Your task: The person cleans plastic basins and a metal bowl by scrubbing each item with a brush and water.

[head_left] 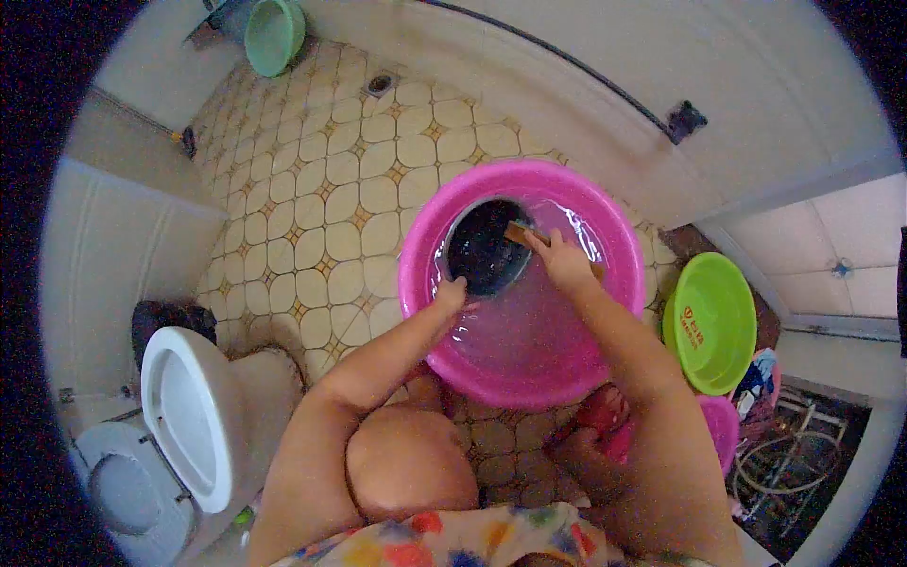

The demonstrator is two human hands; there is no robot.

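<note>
A large pink tub with water in it stands on the floor before me. Inside lies a dark, round, bowl-like vessel with a paler rim, towards the tub's left side. My left hand grips the near-left rim of this vessel, thumb on top and the other fingers mostly hidden. In my right hand is a wooden brush, its brown end over the vessel's right part and its other end showing past my palm. Its bristles cannot be made out.
A white toilet stands at the left. To the right are a lime-green basin, a smaller pink basin and a metal rack. A pale green basin is at the far left, with a floor drain near it.
</note>
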